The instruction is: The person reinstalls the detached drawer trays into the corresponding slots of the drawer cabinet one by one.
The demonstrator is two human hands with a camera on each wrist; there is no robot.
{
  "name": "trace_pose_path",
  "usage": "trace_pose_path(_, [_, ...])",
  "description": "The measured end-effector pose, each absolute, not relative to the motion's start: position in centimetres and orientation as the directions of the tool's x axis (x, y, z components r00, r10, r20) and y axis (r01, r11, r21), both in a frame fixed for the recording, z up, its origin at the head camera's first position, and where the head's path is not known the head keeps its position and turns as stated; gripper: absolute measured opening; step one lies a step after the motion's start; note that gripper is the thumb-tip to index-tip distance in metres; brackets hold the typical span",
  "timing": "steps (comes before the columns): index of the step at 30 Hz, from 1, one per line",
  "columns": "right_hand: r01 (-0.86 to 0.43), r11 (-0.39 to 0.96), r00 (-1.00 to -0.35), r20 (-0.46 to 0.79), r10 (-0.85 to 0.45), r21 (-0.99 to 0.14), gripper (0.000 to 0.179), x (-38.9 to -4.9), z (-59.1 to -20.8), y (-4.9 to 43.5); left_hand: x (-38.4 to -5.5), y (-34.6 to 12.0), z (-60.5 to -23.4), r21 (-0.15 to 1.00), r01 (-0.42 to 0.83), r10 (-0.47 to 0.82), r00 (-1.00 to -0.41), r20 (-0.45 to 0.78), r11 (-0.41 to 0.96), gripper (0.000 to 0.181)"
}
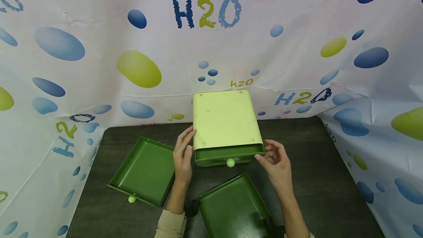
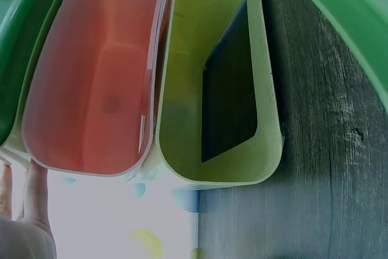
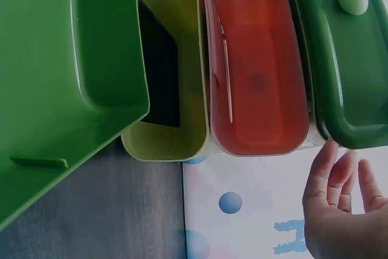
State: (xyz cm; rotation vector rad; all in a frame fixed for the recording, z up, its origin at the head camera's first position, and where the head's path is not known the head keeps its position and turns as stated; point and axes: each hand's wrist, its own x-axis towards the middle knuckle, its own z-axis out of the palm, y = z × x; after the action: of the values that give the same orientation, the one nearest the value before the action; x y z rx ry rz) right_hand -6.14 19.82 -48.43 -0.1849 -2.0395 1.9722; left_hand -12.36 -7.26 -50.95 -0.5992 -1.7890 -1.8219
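Note:
A small cabinet with a pale yellow-green top stands near the table's back edge. Its uppermost green drawer sits in place, slightly forward, with a round light-green knob. Below it, the wrist views show a red compartment and a yellow-green compartment, both without drawers. My left hand rests its extended fingers along the cabinet's left side. At the right front corner, my right hand touches the drawer edge with loosely bent fingers, thumb toward the front.
One loose green drawer lies on the dark table to the left. Another green drawer lies in front of the cabinet, between my forearms. A white patterned sheet hangs behind and at both sides.

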Motion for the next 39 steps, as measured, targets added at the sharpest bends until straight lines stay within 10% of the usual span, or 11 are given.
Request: trace_pose_path(39, [-0.062,0.098,-0.945,0.090,0.313,-0.993,0.050,-8.4,-48.8,18.6,-12.8,-7.5,-51.8,0.768,0.639,-0.023,-0.769,0.638,-0.047,0.047])
